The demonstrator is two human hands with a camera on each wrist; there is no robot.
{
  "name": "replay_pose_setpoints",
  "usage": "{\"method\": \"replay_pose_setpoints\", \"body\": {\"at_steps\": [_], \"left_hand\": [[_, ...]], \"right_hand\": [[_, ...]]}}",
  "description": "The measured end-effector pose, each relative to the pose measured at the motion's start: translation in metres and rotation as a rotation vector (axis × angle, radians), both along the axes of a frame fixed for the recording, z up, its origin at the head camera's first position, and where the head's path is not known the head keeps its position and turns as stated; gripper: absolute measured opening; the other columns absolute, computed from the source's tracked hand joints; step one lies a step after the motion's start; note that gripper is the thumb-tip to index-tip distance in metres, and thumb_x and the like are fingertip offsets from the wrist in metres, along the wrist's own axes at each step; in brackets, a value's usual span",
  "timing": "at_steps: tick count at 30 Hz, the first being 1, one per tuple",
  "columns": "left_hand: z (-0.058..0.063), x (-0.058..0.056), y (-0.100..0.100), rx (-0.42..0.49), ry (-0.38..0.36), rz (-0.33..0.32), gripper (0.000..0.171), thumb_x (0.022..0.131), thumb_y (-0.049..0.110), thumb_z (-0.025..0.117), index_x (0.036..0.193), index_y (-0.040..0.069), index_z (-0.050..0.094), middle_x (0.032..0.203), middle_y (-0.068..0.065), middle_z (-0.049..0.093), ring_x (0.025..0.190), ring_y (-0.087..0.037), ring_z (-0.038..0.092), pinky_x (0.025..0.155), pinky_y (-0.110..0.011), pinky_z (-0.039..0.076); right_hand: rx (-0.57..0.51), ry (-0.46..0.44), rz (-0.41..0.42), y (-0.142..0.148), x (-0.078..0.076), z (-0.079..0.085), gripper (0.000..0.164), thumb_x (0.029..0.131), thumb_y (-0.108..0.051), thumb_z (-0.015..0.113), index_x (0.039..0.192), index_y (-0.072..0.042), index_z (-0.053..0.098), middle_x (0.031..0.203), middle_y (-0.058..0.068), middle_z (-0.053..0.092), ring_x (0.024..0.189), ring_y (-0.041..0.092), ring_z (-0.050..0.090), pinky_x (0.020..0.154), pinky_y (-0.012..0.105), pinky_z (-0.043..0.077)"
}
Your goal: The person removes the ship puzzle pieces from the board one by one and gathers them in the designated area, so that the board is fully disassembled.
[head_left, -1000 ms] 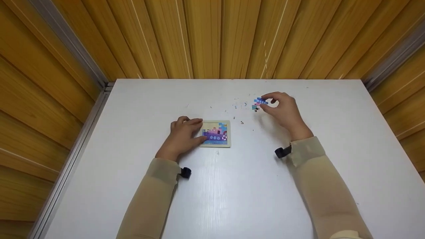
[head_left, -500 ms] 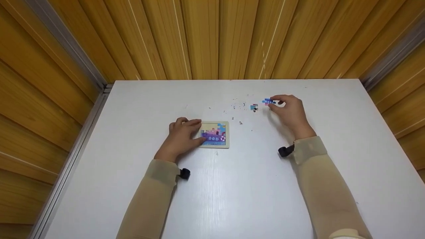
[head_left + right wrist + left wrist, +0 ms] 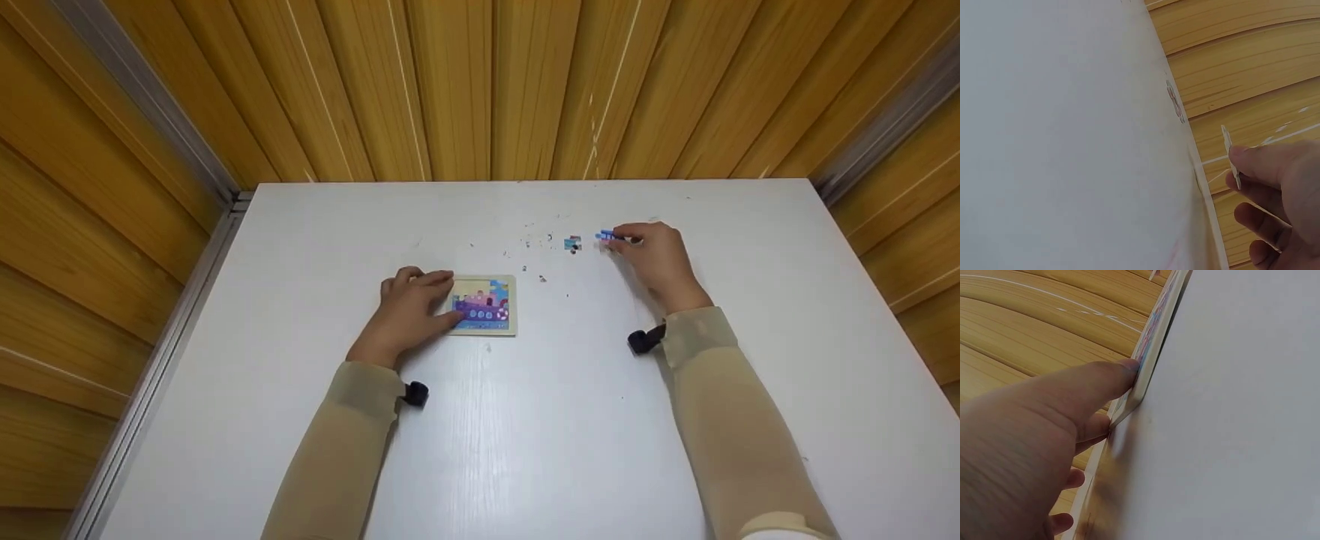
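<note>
Thumb and forefinger close together, I pinch a thin blue-and-pink puzzle piece in my right hand, holding it up off the tabletop near the far side, the other fingers loosely bent behind. My left hand grips the left end of a small framed puzzle, thumb pressed on its face, forefinger against the frame's edge, the remaining fingers spread beyond it. The puzzle lies flat, its picture a purple boat with round windows, with a pale bare patch at upper left. Between my hands, nearer the right, a teal and dark loose piece lies beside small specks on the white table. Tan sleeves and black wrist cameras cover my wrists; yellow wood-look panels rise behind.
</note>
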State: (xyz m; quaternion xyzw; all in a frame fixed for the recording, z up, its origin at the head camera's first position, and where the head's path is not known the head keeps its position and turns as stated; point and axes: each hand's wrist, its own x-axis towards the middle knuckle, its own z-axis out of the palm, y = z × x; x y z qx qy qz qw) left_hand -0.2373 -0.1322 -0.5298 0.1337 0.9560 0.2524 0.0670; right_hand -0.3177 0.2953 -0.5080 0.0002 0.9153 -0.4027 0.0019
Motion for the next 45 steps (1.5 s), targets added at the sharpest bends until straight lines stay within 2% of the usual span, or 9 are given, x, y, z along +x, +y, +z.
{"method": "replay_pose_setpoints", "body": {"at_steps": [7,22,29,35,40,45], "left_hand": [[-0.001,0.001,0.001,0.004,-0.002,0.001,0.075,0.104,0.055,0.078,0.167,0.020,0.057,0.178,0.006,0.051,0.167,-0.034,0.033,0.136,-0.060,0.025],[-0.003,-0.001,-0.001,0.008,0.005,0.008,0.076,0.103,0.055,0.077,0.166,0.019,0.057,0.178,0.007,0.051,0.168,-0.035,0.033,0.136,-0.059,0.027],[-0.003,-0.001,-0.001,0.003,0.006,0.011,0.075,0.104,0.056,0.077,0.167,0.020,0.057,0.178,0.008,0.051,0.167,-0.034,0.034,0.135,-0.059,0.028],[-0.003,-0.001,-0.002,0.008,0.007,0.001,0.075,0.104,0.056,0.077,0.167,0.019,0.057,0.178,0.007,0.051,0.167,-0.034,0.034,0.135,-0.059,0.027],[-0.003,-0.001,-0.002,0.017,0.007,-0.004,0.075,0.104,0.054,0.077,0.167,0.017,0.057,0.178,0.006,0.051,0.166,-0.035,0.034,0.136,-0.059,0.025],[-0.003,0.000,-0.001,0.014,0.003,-0.006,0.075,0.104,0.053,0.078,0.166,0.017,0.058,0.177,0.006,0.052,0.165,-0.035,0.035,0.136,-0.059,0.026]], "right_hand": [[0.064,0.033,0.042,0.006,-0.007,-0.008,0.031,0.110,-0.014,0.075,0.138,-0.002,0.080,0.146,0.023,0.076,0.144,0.042,0.067,0.124,0.061,0.051],[0.145,0.010,0.066,0.006,-0.010,-0.009,0.033,0.110,-0.013,0.074,0.140,0.000,0.078,0.148,0.026,0.073,0.145,0.047,0.065,0.125,0.064,0.048],[0.122,0.013,0.053,0.005,-0.009,-0.008,0.034,0.109,-0.011,0.075,0.140,0.002,0.077,0.150,0.027,0.072,0.147,0.046,0.063,0.126,0.063,0.048],[0.054,0.016,0.002,-0.002,-0.006,-0.001,0.036,0.110,-0.017,0.073,0.142,0.000,0.076,0.156,0.026,0.067,0.152,0.045,0.057,0.130,0.063,0.044],[-0.003,0.104,-0.020,-0.019,0.000,0.010,0.035,0.113,-0.026,0.069,0.137,-0.002,0.079,0.146,0.024,0.072,0.136,0.040,0.061,0.121,0.060,0.048],[-0.073,0.222,0.005,-0.046,0.009,0.020,0.029,0.113,-0.022,0.069,0.128,0.000,0.081,0.133,0.022,0.077,0.126,0.035,0.064,0.116,0.059,0.050]]}}
